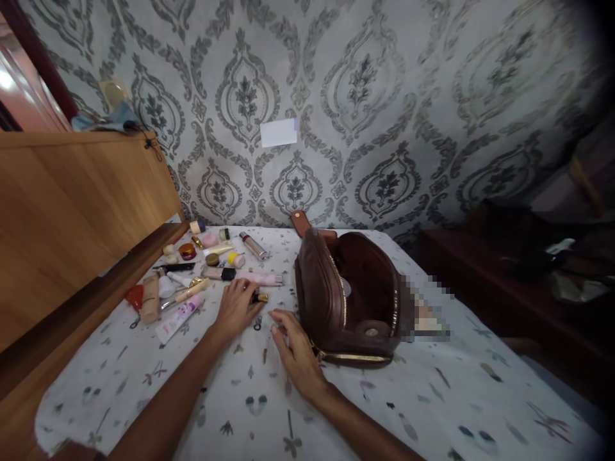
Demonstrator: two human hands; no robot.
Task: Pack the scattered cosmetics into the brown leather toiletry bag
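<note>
My left hand [237, 305] is closed over the bed-height white patterned cloth, its fingertips on a small black-and-gold tube [261, 298], which looks like a lipstick. The gold end sticks out to the right. My right hand [296, 356] rests low beside the bag with its fingers apart and nothing in them. Just right of it stands a brown leather bag [317, 282], unzipped and gaping, with a pale round thing [346, 287] partly visible inside. Beyond my left hand lie a pink tube [259, 278] and a black-capped bottle [218, 273].
Several cosmetics spread over the left side, among them a pink-white tube [179, 318], a beige tube [150, 299], a red item [135, 297] and a silver tube [252, 245]. A wooden board [86, 186] borders the left; a patterned wall [336, 160] closes the back.
</note>
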